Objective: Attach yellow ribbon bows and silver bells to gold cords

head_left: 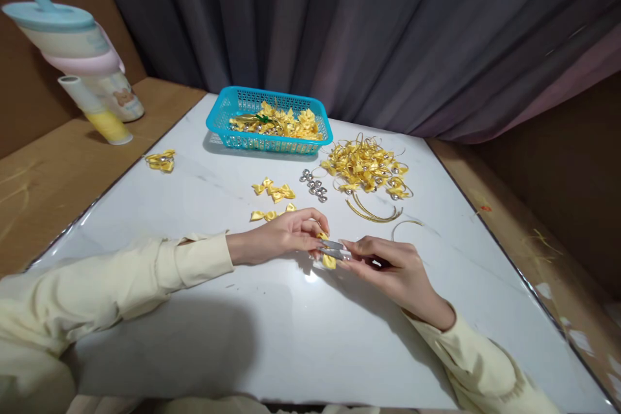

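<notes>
My left hand (298,233) pinches a yellow satin bow (328,262) above the middle of the white table. In my right hand (388,265) is a small flat grey metal tool (334,249), which looks like thread snips; its tip meets the bow at my left fingertips. The fingers partly cover both. Just beyond my left hand lie several loose yellow bows (282,193). A cluster of silver bells (315,186) sits past my hands, and some gold cord pieces (371,212) lie beyond my right hand.
At the back stands a blue basket (272,145) holding yellow bows. A heap of bows with gold loops and bells (366,165) is right of it. Two bows (162,160) lie far left. A tumbler (72,45) and a thread spool (109,123) stand on the left ledge.
</notes>
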`<state>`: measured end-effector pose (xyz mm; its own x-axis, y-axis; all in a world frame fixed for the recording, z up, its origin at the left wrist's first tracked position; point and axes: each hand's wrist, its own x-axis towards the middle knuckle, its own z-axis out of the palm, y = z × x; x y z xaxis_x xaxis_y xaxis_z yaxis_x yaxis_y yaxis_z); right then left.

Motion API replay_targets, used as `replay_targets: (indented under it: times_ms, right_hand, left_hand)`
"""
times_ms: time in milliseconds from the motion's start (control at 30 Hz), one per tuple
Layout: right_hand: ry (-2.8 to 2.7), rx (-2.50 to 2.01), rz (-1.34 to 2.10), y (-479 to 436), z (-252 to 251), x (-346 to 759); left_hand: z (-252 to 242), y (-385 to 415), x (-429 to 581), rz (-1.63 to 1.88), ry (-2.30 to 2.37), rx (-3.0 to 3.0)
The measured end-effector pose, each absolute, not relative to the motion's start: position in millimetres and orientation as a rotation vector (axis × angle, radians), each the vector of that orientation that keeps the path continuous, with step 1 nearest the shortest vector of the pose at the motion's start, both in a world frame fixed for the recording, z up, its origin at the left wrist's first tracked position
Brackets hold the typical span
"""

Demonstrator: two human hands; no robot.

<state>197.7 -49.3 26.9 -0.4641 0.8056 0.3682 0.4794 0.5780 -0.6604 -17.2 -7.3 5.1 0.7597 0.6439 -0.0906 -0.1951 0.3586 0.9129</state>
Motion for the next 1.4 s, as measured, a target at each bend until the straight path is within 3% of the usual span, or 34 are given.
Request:
replay_targets:
  times_ms: [1400]
  right_hand:
    - [-2.059, -1.195, 0.778, -48.3, 27.9, 195.7]
  left_hand:
    - [7.2, -7.9, -16.3, 0.541, 0.503, 1.095]
